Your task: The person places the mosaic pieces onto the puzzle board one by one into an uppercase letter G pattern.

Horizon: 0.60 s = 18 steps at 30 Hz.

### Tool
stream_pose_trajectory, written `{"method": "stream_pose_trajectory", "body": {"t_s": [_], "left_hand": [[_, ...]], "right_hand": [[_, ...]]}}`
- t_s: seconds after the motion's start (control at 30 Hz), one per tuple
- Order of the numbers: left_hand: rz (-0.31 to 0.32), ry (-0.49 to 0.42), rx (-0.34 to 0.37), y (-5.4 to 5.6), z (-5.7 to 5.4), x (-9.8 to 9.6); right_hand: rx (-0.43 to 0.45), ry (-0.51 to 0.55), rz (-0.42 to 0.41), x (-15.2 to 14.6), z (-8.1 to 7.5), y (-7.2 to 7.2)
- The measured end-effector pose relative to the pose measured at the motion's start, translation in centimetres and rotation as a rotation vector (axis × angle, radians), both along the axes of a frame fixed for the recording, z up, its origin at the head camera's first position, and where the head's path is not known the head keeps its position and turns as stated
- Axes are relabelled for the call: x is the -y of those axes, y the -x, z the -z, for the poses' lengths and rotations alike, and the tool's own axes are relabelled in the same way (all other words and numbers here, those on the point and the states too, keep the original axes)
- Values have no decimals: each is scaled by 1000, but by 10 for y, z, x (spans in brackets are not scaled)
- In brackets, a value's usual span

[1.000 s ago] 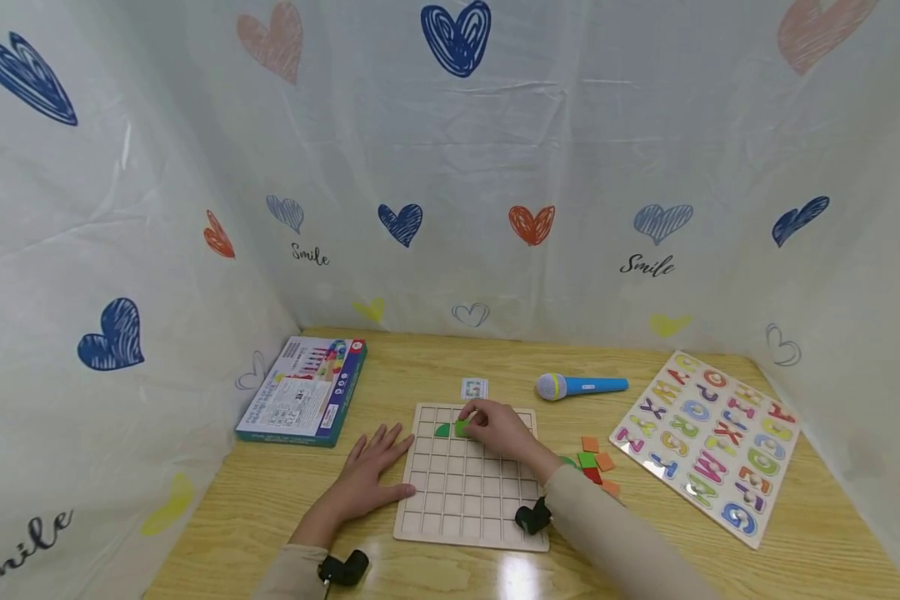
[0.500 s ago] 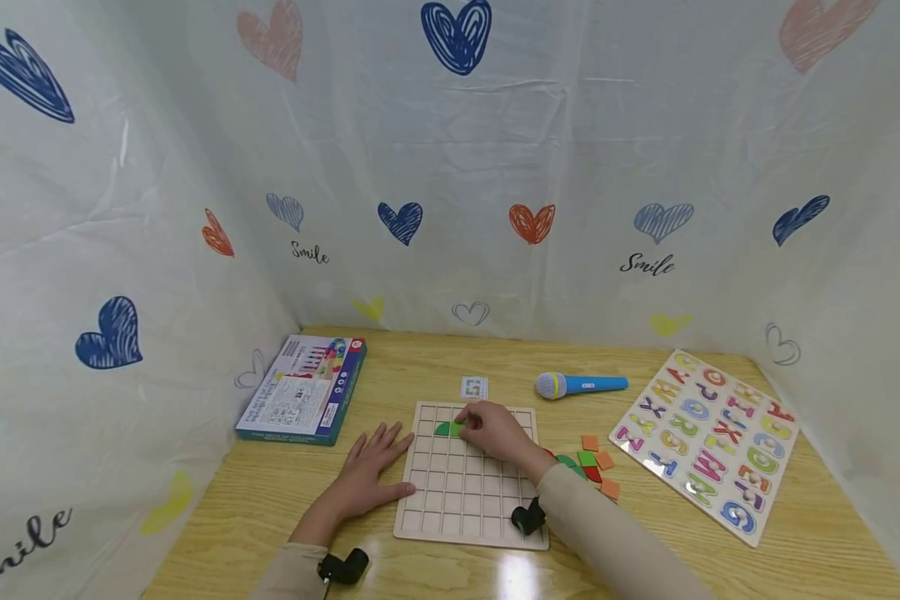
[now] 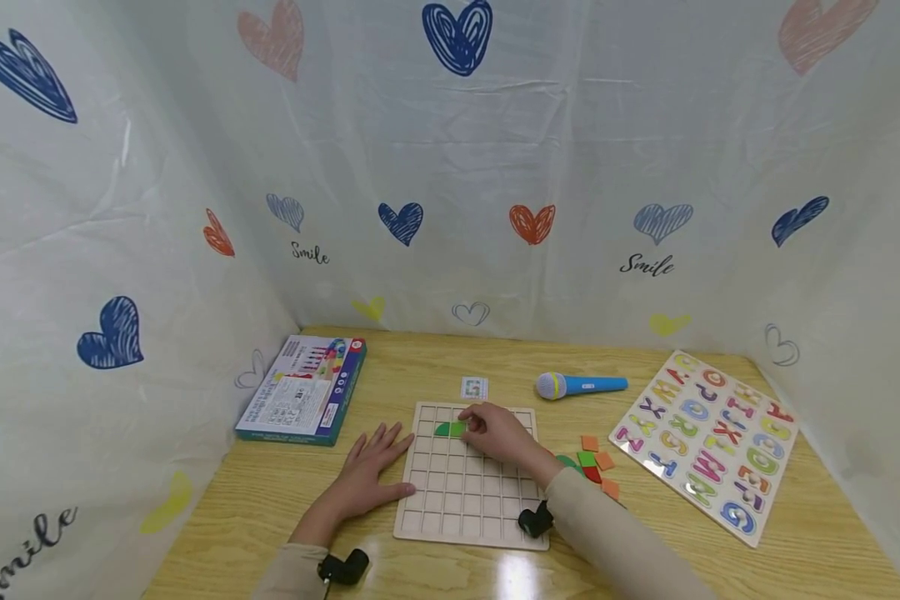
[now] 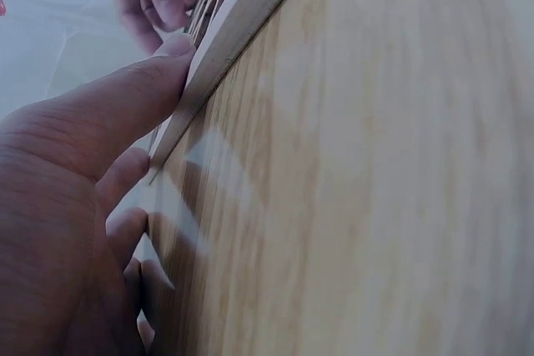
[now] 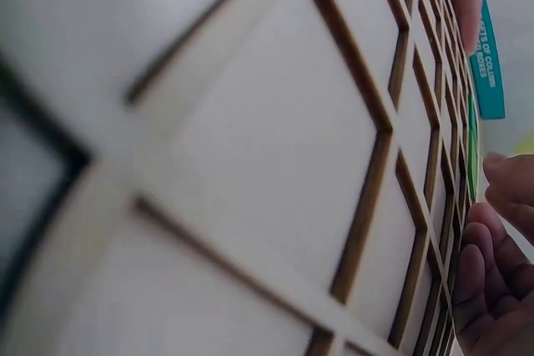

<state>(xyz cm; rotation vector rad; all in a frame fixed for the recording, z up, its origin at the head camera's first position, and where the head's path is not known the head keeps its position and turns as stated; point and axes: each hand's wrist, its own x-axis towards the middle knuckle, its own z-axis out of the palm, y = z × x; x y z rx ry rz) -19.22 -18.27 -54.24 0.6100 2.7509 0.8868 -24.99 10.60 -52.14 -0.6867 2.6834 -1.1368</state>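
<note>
A wooden grid board [image 3: 450,507] lies flat in front of me in the head view. In its upper part a green quarter-round tile [image 3: 442,430] sits side by side with a light green square tile [image 3: 457,428]. My right hand [image 3: 499,432] is over the board, its fingertips right at the square tile's right edge; the right wrist view shows loosely bent fingers [image 5: 492,268] beside the green tiles [image 5: 472,147], which lie flat. My left hand [image 3: 375,471] rests spread on the table left of the board, thumb [image 4: 138,93] against its edge.
Loose red, green and orange tiles [image 3: 589,444] lie right of the board, partly behind the right forearm. A small pattern card [image 3: 474,388] and a toy microphone [image 3: 581,385] lie beyond. An alphabet puzzle board [image 3: 708,442] is at right, a flat box [image 3: 300,392] at left.
My right hand has brought the light green square tile left against the quarter-round tile, then drawn slightly back to the right, uncovering more of it. The left hand has stayed put.
</note>
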Motion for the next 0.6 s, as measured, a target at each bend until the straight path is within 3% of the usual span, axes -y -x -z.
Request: {"method": "stream_pose_trajectory", "body": {"t_s": [0.33,0.6], "left_hand": [[7,8,-4,-1,-2,0],[7,14,3,0,-2,-1]], "right_hand": [[-12,62,14,-29,1,-7],[6,54,108,-65,2,-16]]}}
